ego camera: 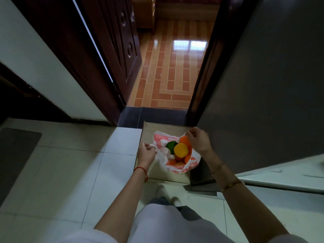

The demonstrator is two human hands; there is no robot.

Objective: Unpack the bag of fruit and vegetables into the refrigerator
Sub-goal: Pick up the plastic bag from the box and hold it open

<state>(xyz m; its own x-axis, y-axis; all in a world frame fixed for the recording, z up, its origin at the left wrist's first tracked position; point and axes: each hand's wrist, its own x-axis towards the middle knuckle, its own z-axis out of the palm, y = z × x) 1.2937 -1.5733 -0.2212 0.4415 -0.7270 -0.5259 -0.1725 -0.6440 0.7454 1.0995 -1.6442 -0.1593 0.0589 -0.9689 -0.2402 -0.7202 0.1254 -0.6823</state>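
A person in light trousers (168, 225) stands on a pale tiled floor (70, 181), both bare arms reaching down to a red-and-white plastic bag (190, 163) that sits on a low wooden board (149, 165) at about 12 o'clock from the feet. The left hand (146, 152), with a red string bracelet (141, 171) on its wrist, has its grip closed around the bag's handle at 9 o'clock. The right hand (199, 140), a gold bangle (231, 185) on its forearm, pinches the bag's rim at 2 o'clock, holding the mouth wide. Inside lie a yellow fruit (181, 149), a green one (171, 146) just beside it at 10 o'clock, and orange pieces (185, 140) around them. A grey refrigerator (263, 85) rises at 3 o'clock. Beyond, a dark wooden door (108, 50) opens onto a glossy brick-patterned floor (171, 67).
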